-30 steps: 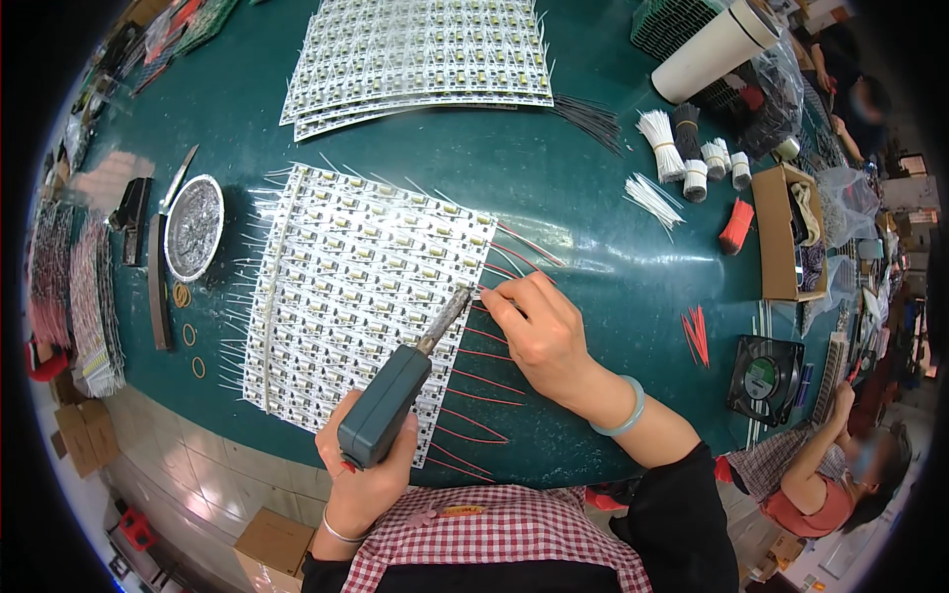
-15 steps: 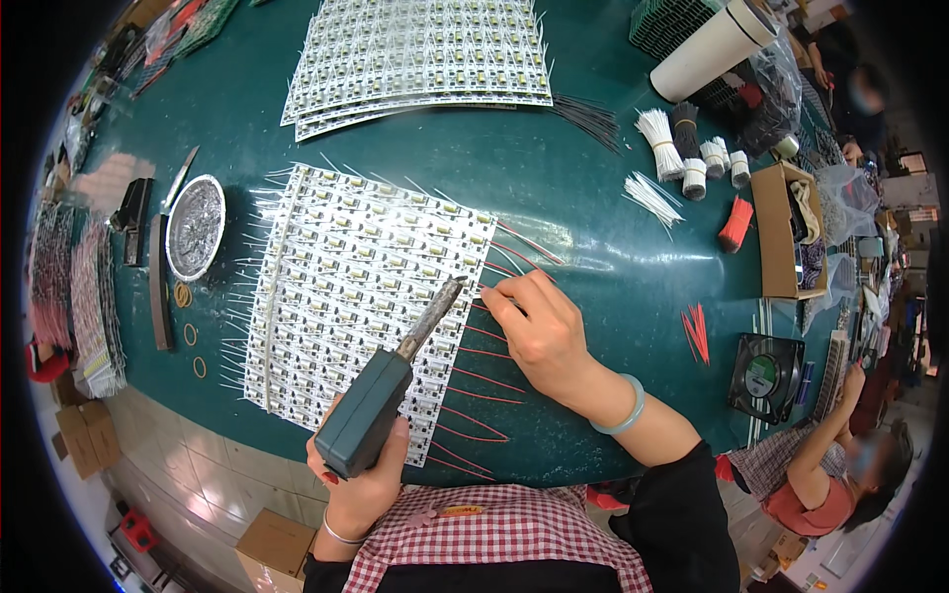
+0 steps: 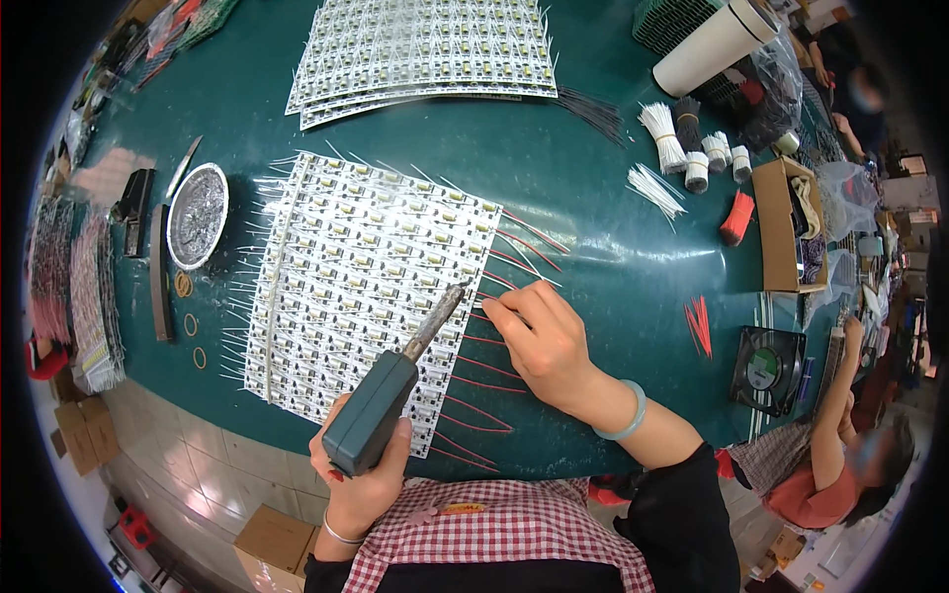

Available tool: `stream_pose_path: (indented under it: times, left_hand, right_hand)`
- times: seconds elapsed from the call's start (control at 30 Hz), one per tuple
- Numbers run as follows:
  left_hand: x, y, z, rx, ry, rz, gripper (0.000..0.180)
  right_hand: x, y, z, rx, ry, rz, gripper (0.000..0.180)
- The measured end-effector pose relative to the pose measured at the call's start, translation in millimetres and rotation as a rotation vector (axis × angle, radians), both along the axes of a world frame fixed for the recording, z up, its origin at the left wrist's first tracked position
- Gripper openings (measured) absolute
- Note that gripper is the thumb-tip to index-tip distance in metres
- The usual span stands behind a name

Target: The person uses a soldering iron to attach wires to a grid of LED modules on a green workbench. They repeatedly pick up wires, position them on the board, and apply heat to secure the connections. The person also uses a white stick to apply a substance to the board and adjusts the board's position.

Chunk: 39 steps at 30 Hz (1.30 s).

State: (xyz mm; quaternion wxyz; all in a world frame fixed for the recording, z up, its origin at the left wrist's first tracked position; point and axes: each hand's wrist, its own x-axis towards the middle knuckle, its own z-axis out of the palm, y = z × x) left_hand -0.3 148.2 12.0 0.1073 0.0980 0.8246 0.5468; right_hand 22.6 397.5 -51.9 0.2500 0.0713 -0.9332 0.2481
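A dark green soldering gun point(image 3: 372, 413) is wrapped in my left hand point(image 3: 366, 479). Its tip rests by the right edge of a panel of white circuit boards point(image 3: 366, 267), close to my right fingertips. My right hand point(image 3: 542, 341) pinches a thin wire at that edge; the fingers mostly cover it, so its colour is hard to tell. Several red wires point(image 3: 478, 383) stick out from the panel's right edge below and above the hand, with a white one among the upper ones. White wires fringe the panel's left side.
More panels point(image 3: 425, 54) are stacked at the far side. Left of the work stand a round bowl point(image 3: 223, 212) and rubber bands point(image 3: 191, 324). To the right lie wire bundles point(image 3: 660, 138), loose red wires point(image 3: 700, 326), a fan point(image 3: 766, 371) and a cardboard box point(image 3: 776, 232). Other people sit at right.
The soldering tip and my right fingers sit slightly lower along the panel's right edge. A white wire now shows more plainly above my right hand. Both grips stay the same.
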Motion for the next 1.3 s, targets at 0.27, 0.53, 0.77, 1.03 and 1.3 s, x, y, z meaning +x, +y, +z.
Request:
stream_pose_path:
  times: [0.27,0.53,0.77,1.03,1.3]
  left_hand:
    - [-1.1,4.8,7.1,-0.028,0.036,-0.048,0.018]
    - [-0.3,8.0,6.4,-0.005,0.013,-0.036,0.014]
    - [-0.5,5.1,5.2,-0.105,0.126,-0.090,0.013]
    - [0.5,-1.6,4.3,-0.123,0.157,-0.086,0.015]
    - [5.2,-6.7,6.1,-0.120,0.094,-0.071,0.018]
  right_hand:
    - [-1.9,-1.2,-2.6,-0.005,-0.001,-0.007,0.028]
    - [-3.0,-2.6,-0.2,-0.005,-0.003,-0.013,0.028]
    - [-3.2,-3.3,-1.9,-0.008,-0.002,-0.017,0.027]
    - [-3.4,-3.6,-0.8,-0.004,-0.004,-0.022,0.026]
    - [-1.4,-5.3,5.6,0.024,0.081,-0.023,0.027]
